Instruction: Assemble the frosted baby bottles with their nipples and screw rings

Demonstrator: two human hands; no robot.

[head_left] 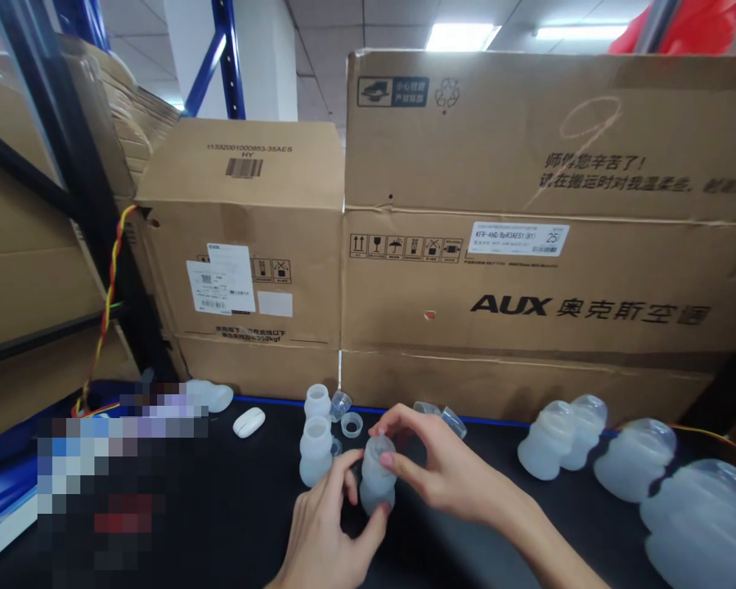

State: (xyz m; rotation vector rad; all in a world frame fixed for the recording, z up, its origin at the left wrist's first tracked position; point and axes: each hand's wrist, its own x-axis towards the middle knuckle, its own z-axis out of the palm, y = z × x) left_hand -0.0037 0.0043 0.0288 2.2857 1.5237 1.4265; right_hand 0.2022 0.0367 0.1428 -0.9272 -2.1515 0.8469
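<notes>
1. Two big cardboard boxes stand along the back of the table: the wide printed box (552, 229) on the right, the smaller box (245, 245) on the left, sides touching.
2. Black table (221, 507) runs below them, blue edge at the rear; a blurred patch covers its left part.
3. Row of large frosted plastic bottles (635, 458) lies at right, well apart from the hands, getting bigger toward the frame corner.
4. Left hand (328, 532) cups the small bottle (377, 474) from below, thumb and fingers closed round its lower body.
5. Right hand (429, 462) comes in from the right, fingertips pinched on the top of the same bottle. It stands upright, centre front of the table, between both hands.
6. Two more small bottles (316, 438) stand upright just left of it, one behind the other.
7. White oval case (249, 422) lies further left.
8. Clear ring cap (352, 424) sits behind the held bottle; other clear caps (447, 419) near the right hand.
</notes>
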